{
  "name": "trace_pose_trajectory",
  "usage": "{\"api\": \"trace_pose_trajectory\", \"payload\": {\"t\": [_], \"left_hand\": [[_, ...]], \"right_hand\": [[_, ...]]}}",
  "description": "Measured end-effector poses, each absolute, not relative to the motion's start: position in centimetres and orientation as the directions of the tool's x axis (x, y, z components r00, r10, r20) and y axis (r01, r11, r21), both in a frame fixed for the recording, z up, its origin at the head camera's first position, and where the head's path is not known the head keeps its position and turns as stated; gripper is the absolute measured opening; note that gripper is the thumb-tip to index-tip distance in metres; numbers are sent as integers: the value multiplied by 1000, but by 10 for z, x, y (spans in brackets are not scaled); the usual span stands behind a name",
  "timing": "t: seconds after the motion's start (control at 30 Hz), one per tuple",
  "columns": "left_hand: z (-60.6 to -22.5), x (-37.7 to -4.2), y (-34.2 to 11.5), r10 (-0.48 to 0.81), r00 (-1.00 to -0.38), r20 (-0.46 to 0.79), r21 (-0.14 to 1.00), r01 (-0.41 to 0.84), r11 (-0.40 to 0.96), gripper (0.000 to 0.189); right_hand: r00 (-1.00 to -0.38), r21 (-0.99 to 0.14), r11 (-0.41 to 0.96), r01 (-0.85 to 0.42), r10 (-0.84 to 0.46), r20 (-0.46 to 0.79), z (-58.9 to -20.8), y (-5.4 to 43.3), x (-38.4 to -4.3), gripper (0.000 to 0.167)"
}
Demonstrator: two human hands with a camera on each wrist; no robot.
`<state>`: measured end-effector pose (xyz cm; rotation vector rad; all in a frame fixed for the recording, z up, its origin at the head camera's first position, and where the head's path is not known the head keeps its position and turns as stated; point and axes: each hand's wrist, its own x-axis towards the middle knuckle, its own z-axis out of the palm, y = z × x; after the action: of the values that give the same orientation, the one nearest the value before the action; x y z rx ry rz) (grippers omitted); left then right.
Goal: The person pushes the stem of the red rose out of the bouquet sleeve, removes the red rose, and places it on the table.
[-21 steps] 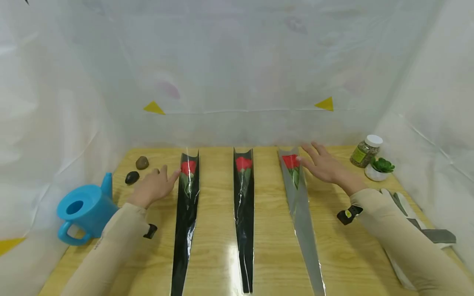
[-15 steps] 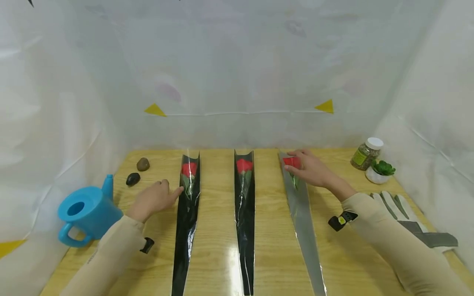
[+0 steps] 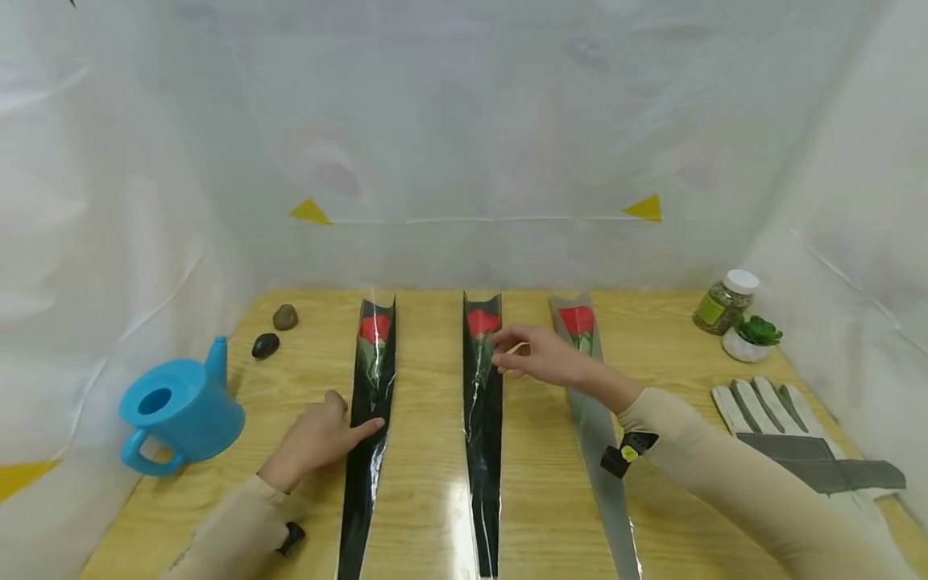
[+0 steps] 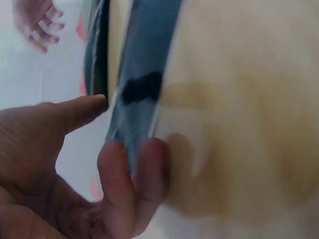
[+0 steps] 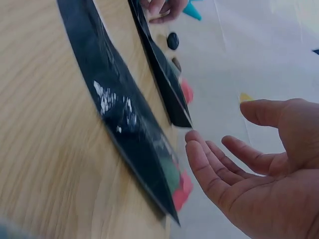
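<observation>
Three red roses in long narrow sleeves lie side by side on the wooden table. My left hand (image 3: 319,439) is over the black-backed left sleeve (image 3: 357,503), below its rose (image 3: 374,329). In the left wrist view the thumb (image 4: 84,109) and fingers are spread apart near a sleeve (image 4: 149,45), not closed on it. My right hand (image 3: 540,354) hovers beside the middle rose (image 3: 482,324), fingers loosely bent and holding nothing; its fingertips overlap the edge of the black middle sleeve (image 3: 482,451). Behind the right forearm lies the grey sleeve (image 3: 598,467) with the third rose (image 3: 577,320).
A blue watering can (image 3: 184,411) stands at the left, with a black stone (image 3: 265,345) and a brown stone (image 3: 285,316) behind it. At the right are a white-lidded jar (image 3: 725,302), a potted succulent (image 3: 754,337) and work gloves (image 3: 790,443). White sheeting surrounds the table.
My right hand has moved left, from the grey sleeve's rose to beside the middle rose. My left hand has slid toward me along the left sleeve. The roses stay in place.
</observation>
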<state>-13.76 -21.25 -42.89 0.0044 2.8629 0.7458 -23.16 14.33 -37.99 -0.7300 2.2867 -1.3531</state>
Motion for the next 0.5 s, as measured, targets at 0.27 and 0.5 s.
{"api": "trace_pose_trajectory", "payload": {"t": [0.27, 0.5], "left_hand": [[-434, -135, -200, 16, -987, -162, 554, -78, 829, 56], [-434, -133, -192, 114, -989, -90, 549, 46, 835, 23]], "right_hand": [[-671, -846, 389, -365, -740, -50, -377, 105, -224, 38], [-613, -792, 457, -404, -778, -136, -375, 89, -225, 40]]}}
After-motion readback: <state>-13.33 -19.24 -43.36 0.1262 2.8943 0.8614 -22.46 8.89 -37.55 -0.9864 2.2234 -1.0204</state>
